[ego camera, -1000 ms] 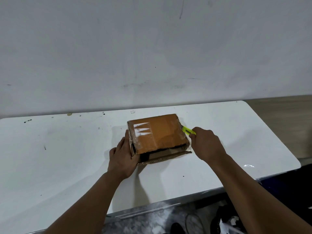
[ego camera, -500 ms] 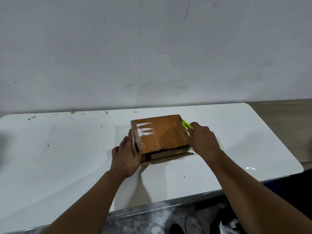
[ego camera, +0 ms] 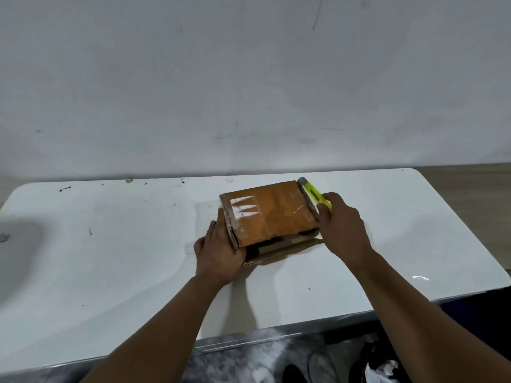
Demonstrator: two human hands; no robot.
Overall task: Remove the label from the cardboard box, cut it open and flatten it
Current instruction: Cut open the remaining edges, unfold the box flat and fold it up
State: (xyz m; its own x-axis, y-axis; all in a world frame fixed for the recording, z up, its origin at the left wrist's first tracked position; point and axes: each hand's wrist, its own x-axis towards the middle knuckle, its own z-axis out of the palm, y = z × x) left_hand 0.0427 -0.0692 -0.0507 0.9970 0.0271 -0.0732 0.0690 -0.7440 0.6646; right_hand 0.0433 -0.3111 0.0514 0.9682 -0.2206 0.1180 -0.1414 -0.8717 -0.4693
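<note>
Left hand (ego camera: 218, 251) is bracing the box's (ego camera: 272, 214) left side, fingers straight along it. Box is sitting mid-tabletop (ego camera: 110, 244), toward the far edge, bare room either side. Right hand (ego camera: 343, 230) is gripping the cutter (ego camera: 313, 193), now slid further along the right edge.

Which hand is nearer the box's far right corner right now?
Right. The right hand holds the yellow cutter along the cardboard box's right edge, tip near that corner; the left hand braces the near left side.
</note>
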